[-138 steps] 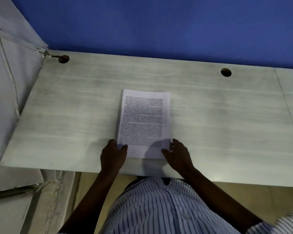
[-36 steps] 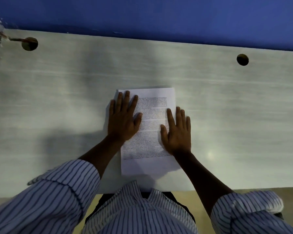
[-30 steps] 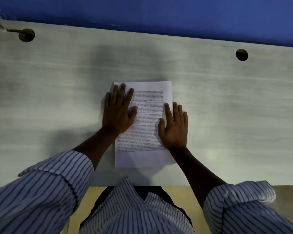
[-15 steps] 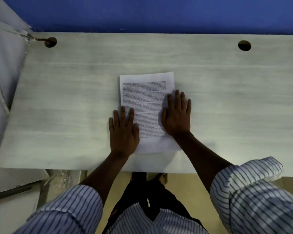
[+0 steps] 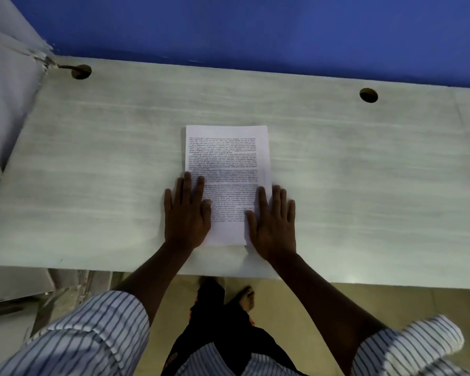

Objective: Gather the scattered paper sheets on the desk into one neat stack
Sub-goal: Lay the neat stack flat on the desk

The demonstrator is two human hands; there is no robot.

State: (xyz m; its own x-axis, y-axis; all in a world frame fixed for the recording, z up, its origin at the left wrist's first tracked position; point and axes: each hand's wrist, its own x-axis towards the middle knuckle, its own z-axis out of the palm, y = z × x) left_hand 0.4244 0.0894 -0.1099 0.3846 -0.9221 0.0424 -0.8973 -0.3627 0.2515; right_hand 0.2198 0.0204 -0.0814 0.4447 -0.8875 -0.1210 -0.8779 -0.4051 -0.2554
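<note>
One squared stack of white printed paper sheets (image 5: 228, 158) lies in the middle of the pale grey desk (image 5: 92, 185). My left hand (image 5: 186, 213) rests flat along the stack's lower left edge, fingers spread. On the lower right edge my right hand (image 5: 273, 221) lies flat too, part on the paper and part on the desk. Neither hand grips anything. The stack's bottom corners are hidden under my palms.
Two round cable holes, a left cable hole (image 5: 81, 71) and a right cable hole (image 5: 368, 95), sit near the desk's back edge below a blue wall (image 5: 255, 28). A grey partition (image 5: 8, 90) stands at the left. The desk's front edge (image 5: 228, 276) runs just behind my wrists.
Both hands have slid down the stack toward me, from its upper half to its lower corners. More of the printed text shows now. The stack stays in place.
</note>
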